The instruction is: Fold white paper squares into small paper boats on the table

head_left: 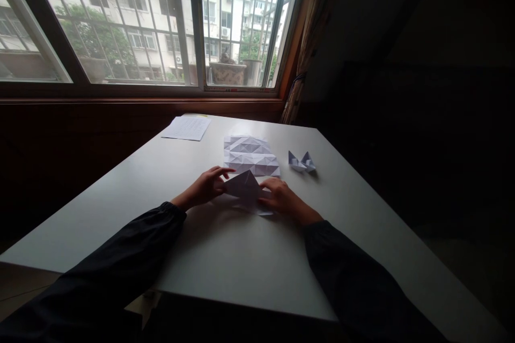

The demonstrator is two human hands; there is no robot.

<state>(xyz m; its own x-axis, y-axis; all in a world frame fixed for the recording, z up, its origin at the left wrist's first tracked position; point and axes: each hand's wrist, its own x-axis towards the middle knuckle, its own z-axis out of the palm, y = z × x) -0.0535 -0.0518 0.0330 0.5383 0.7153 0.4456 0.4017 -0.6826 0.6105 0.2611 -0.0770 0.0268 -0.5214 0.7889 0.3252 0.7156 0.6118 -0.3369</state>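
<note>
Head view, and here we go: left hand [203, 188] and right hand [281, 197] both on one folded paper triangle [243, 188] at center frame, grip hard to call, with one creased sheet [250, 155] just above, two paper boats [301, 162] right, one printed page [185, 128] upper left, all on a white table [225, 249] beneath a barred window [140, 27].

A barred window [132, 27] beside a tan curtain [308, 48] lets in daylight; the wall [354, 27] at right looks nearly black

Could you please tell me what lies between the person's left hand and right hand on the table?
In the head view, a white folded paper piece with a triangular peak lies between the left hand and the right hand, touching both.
</note>
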